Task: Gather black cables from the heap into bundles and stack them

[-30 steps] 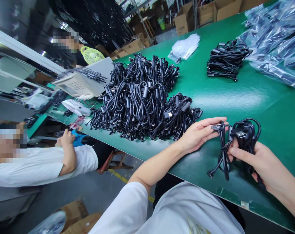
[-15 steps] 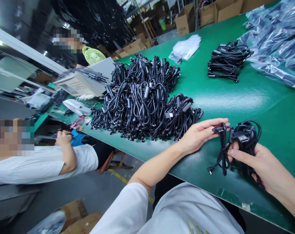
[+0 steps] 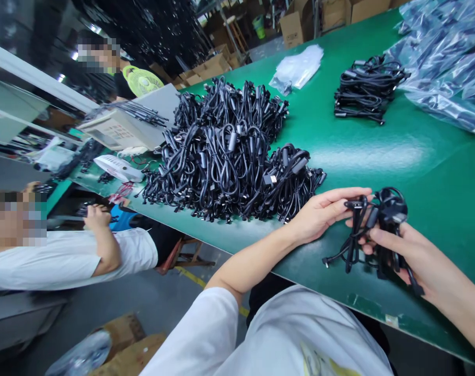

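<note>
Left grip (image 3: 317, 215): drawn in, thumb against fingers, pinching the upper end of a cable (image 3: 354, 237) just below a plug.
Cable: black, folded and tied at its middle, hanging above the desk's near edge, between the two hands; a small angled plug sticks out at its lower left.
Right grip (image 3: 419, 256): curled around a black bundle (image 3: 392, 206), thumb laid across the front; whether its fingertips also touch the cable, I cannot tell.
Bundle: several looped cords, just right of the cable; plug ends dangle below the palm.
Pile (image 3: 229, 167): a large heap of black tied cords on the desk, left of and beyond the left grip.
Stack (image 3: 365, 91): a smaller, neater lot of black cords on the far side, well apart from the pile.
Bags (image 3: 444, 68): clear, shiny, spread at far right, next to the stack.
White sheets (image 3: 298, 69): lying between pile and stack, farther back.
Desk (image 3: 362, 156): green, glossy.
Machine (image 3: 117, 130): pale, left of the pile, with thin dark rods on top.
Co-worker (image 3: 68, 256): white shirt, seated at left.
</note>
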`<action>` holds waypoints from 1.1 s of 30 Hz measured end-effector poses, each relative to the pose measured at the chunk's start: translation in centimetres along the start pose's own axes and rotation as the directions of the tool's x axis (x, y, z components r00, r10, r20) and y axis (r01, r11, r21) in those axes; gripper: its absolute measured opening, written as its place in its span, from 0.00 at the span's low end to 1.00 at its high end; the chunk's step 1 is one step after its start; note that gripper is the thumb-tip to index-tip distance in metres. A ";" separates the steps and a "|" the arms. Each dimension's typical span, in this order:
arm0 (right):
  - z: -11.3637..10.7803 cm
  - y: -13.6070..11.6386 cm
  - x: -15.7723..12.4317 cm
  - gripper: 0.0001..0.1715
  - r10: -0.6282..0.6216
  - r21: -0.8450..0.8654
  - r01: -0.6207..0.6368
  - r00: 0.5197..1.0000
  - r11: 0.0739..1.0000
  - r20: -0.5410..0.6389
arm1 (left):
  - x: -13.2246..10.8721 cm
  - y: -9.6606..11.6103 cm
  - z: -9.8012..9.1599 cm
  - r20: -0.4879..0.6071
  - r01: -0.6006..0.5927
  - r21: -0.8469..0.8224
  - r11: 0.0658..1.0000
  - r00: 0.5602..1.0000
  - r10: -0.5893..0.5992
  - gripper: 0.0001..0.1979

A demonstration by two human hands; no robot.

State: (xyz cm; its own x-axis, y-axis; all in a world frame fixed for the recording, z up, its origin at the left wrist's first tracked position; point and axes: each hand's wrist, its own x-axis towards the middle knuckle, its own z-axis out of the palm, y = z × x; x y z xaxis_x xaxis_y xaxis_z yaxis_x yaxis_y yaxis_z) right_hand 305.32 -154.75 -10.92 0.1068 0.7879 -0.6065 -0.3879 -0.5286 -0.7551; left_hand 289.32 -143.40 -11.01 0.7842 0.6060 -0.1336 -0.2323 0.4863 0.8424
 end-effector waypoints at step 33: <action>-1.7 -3.2 -0.6 0.18 -0.233 0.225 0.299 0.932 0.927 -0.277 | -0.5 -1.6 0.1 0.309 0.407 0.099 0.908 0.855 -0.416 0.25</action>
State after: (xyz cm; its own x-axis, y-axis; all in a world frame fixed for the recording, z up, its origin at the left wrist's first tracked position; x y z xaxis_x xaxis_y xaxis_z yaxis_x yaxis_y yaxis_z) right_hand 308.07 -154.04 -8.60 0.4438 0.7701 -0.4583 -0.5337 -0.1837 -0.8255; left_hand 289.36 -144.55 -12.19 0.9450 0.1215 -0.3038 0.1646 0.6259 0.7623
